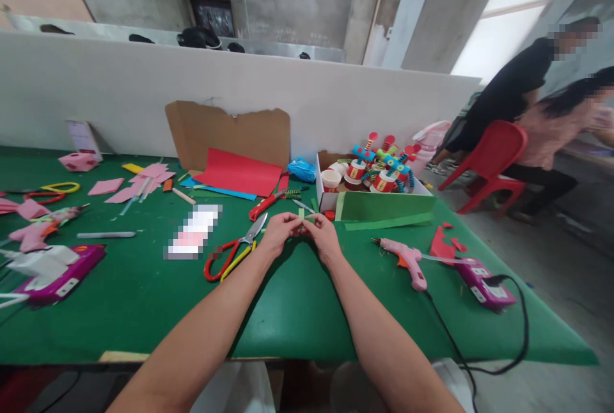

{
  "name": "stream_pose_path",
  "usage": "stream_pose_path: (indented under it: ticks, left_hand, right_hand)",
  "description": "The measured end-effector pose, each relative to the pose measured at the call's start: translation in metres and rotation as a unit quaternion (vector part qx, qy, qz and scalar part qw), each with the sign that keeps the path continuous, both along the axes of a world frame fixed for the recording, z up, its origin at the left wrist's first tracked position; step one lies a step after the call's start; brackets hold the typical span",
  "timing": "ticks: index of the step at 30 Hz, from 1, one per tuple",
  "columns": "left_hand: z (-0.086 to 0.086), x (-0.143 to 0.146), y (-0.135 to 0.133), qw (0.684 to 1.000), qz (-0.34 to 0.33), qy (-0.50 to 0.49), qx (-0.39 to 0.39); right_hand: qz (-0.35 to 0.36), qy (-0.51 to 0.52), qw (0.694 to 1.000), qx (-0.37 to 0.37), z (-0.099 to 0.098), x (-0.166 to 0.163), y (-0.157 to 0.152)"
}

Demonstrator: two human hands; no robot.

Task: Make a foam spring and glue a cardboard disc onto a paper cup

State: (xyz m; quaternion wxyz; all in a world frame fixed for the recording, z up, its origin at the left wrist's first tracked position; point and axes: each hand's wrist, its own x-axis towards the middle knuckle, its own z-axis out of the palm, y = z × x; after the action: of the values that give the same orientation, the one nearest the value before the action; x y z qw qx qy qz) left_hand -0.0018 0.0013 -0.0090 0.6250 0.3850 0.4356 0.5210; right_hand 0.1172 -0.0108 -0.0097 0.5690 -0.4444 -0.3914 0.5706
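My left hand (282, 231) and my right hand (322, 234) meet over the middle of the green table. Between their fingertips is a small light green paper strip (301, 213), pinched from both sides; much of it is hidden by the fingers. Scissors with red and yellow handles (235, 253) lie just left of my left hand. Behind the hands is a red-handled utility knife (263, 207), with a dark green coiled paper piece (289, 194) by it. A pink glue gun (405, 259) rests to the right of my right hand.
A white box (330, 195) holds paper cups with colourful paper figures. Red paper (240, 172) and cardboard (228, 135) stand at the back. Purple power strips (485, 284) lie on both sides, a black cord (525, 330) hanging over the front edge. Two people are at the right.
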Motion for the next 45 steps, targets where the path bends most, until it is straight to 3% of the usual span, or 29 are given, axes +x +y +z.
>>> stream_pose_path:
  ticks: [13,23,27,33,45]
  left_hand:
    - [0.004,0.006,-0.004,1.000,0.023,-0.016,-0.009]
    - [0.007,0.008,-0.006,0.996,0.053,0.062,0.020]
    - [0.005,0.009,-0.006,0.992,0.066,0.101,0.033]
    - [0.005,0.009,-0.007,0.992,0.069,0.101,0.031]
    - [0.003,0.011,-0.006,0.994,0.061,0.091,0.031]
  right_hand:
    - [-0.032,-0.024,0.999,0.014,0.005,0.002,-0.001]
    - [-0.034,0.018,0.998,-0.050,0.002,0.002,0.000]
    - [-0.077,-0.075,0.994,-0.037,0.001,0.000,0.000]
    - [-0.115,-0.256,0.960,0.025,0.000,0.000,0.000]
    - [-0.163,-0.301,0.937,0.072,0.011,-0.004,-0.008]
